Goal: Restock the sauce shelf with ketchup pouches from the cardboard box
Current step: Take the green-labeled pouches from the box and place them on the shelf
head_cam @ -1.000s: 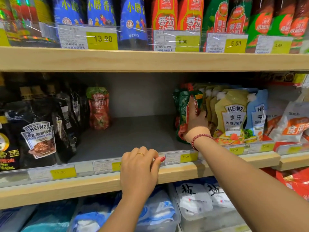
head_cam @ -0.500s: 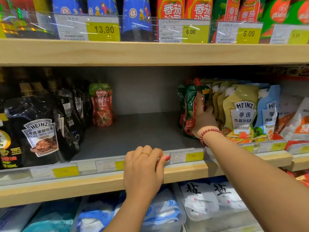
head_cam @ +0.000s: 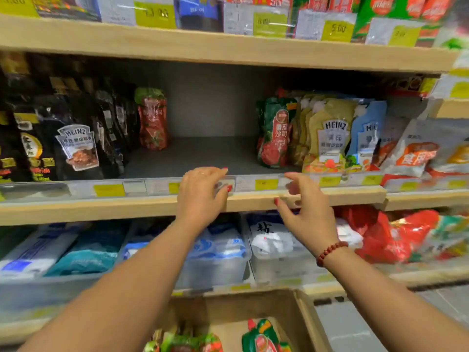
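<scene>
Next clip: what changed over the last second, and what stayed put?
The right hand let go of the ketchup pouch it was steadying and drew back to the shelf edge, fingers spread, holding nothing. The view tipped down, bringing the cardboard box into sight. The left hand kept its grip on the price rail; the pouch still stands upright beside the Heinz pouches.

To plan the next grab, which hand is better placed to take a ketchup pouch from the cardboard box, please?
Probably the right hand: it holds nothing, fingers relaxed, and a green-and-red ketchup pouch lies in the right part of the brown cardboard box. The left hand holds the shelf's price rail.
</scene>
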Demonstrator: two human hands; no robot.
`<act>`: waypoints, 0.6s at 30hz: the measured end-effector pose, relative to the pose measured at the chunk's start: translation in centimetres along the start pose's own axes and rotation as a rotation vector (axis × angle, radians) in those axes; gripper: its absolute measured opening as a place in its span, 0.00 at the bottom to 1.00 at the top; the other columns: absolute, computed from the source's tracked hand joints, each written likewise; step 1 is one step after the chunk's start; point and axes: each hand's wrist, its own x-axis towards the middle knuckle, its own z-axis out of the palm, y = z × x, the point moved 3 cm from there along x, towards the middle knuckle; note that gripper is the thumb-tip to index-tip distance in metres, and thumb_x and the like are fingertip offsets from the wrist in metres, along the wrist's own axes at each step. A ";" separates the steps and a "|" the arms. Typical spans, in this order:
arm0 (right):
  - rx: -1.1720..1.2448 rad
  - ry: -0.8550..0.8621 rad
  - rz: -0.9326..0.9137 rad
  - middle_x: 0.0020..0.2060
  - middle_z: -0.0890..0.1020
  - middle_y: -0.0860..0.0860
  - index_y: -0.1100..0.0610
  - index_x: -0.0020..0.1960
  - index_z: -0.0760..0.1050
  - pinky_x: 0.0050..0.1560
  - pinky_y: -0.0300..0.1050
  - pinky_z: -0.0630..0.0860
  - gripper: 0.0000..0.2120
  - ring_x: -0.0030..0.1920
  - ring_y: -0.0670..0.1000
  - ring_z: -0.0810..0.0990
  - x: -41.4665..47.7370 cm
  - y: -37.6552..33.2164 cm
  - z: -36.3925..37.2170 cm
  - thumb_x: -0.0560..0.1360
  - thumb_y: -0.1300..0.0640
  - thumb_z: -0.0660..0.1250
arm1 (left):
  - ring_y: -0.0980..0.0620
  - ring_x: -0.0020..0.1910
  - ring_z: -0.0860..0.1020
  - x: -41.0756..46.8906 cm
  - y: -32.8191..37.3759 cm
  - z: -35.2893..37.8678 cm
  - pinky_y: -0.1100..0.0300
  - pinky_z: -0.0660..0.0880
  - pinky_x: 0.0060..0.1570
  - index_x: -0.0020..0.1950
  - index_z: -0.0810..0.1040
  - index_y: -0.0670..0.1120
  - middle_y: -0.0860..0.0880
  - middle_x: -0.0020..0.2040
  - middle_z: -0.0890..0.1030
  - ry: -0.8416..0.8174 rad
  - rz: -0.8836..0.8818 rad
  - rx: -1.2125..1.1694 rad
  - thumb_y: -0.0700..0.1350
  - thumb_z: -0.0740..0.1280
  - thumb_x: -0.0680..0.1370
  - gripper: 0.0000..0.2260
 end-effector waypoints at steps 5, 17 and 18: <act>-0.118 -0.325 0.152 0.59 0.72 0.50 0.50 0.68 0.66 0.55 0.45 0.71 0.26 0.61 0.53 0.71 -12.8 4.0 1.2 0.71 0.53 0.69 | 0.44 0.54 0.75 -6.3 1.3 0.0 0.56 0.69 0.55 0.54 0.81 0.45 0.46 0.53 0.80 0.049 0.118 -0.123 0.44 0.68 0.73 0.10; -0.026 -0.501 0.432 0.71 0.62 0.45 0.33 0.72 0.41 0.60 0.47 0.72 0.44 0.67 0.50 0.66 -22.1 7.7 3.8 0.72 0.60 0.66 | 0.54 0.55 0.75 -24.0 0.5 9.7 0.60 0.73 0.51 0.60 0.75 0.55 0.55 0.54 0.76 -0.772 0.006 -0.055 0.60 0.63 0.71 0.20; -0.016 -0.492 0.448 0.71 0.63 0.44 0.33 0.72 0.42 0.60 0.45 0.72 0.44 0.67 0.50 0.67 -22.3 7.8 3.9 0.72 0.62 0.65 | 0.53 0.56 0.74 -24.8 0.3 10.7 0.59 0.73 0.52 0.63 0.72 0.55 0.54 0.56 0.75 -0.851 -0.072 -0.056 0.62 0.64 0.70 0.23</act>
